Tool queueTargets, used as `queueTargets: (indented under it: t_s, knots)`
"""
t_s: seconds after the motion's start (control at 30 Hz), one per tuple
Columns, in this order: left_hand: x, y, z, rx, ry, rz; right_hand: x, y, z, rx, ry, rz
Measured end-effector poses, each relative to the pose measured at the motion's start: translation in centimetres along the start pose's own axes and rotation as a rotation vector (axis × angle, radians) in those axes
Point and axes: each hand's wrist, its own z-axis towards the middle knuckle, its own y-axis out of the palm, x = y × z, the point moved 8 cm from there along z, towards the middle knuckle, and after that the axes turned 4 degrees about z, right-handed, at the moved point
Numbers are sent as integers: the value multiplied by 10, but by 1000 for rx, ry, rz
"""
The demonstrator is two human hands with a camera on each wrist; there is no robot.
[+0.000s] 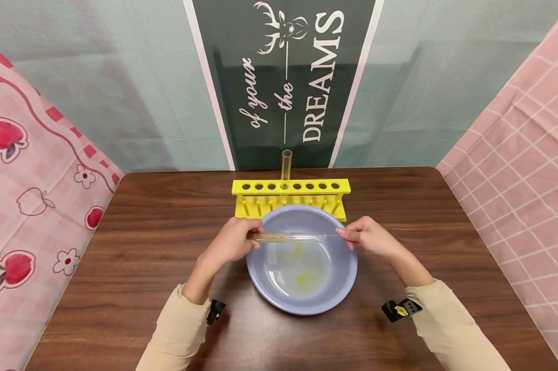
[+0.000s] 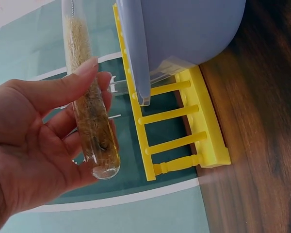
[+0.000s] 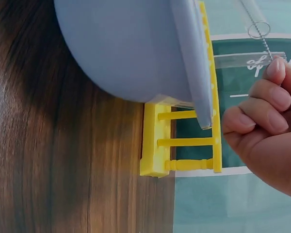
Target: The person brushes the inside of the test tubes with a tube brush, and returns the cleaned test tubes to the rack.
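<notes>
Over the lavender basin (image 1: 347, 268), my left hand (image 1: 234, 239) grips the closed, rounded end of a clear glass test tube (image 2: 105, 167). A test tube brush with pale bristles (image 2: 77, 41) sits inside that tube, its bristles reaching down toward the rounded end. My right hand (image 1: 367, 234) pinches the brush's thin twisted wire handle (image 3: 267, 47), which comes out of the tube's open mouth (image 3: 258, 30). The tube lies roughly level across the basin's far half, mouth toward the right hand. Cloudy water with yellowish patches (image 1: 304, 279) shows in the basin.
Behind the basin stands a yellow test tube rack (image 1: 290, 186), with one clear test tube (image 1: 286, 165) upright in it. The basin overlaps the rack's front in the head view. Both stand on a brown wooden table (image 1: 158, 247), with patterned cloths hanging around its back and sides.
</notes>
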Motion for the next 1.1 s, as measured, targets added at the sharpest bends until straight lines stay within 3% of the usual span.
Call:
queueTargets:
  t_s: [0.37,0.67,0.97,1.1]
  knots:
    - [6,-1,-1,56,1,36,12,1,-2,-69,174,317]
    - [3,-2,-3,114,1,35,14,7,-5,-174,208,572]
    - [1,-3,-5,141,-5,47,16,7,-4,-208,209,622]
    - [-1,-4,-6,134,0,27,15,1,-4,-149,157,443]
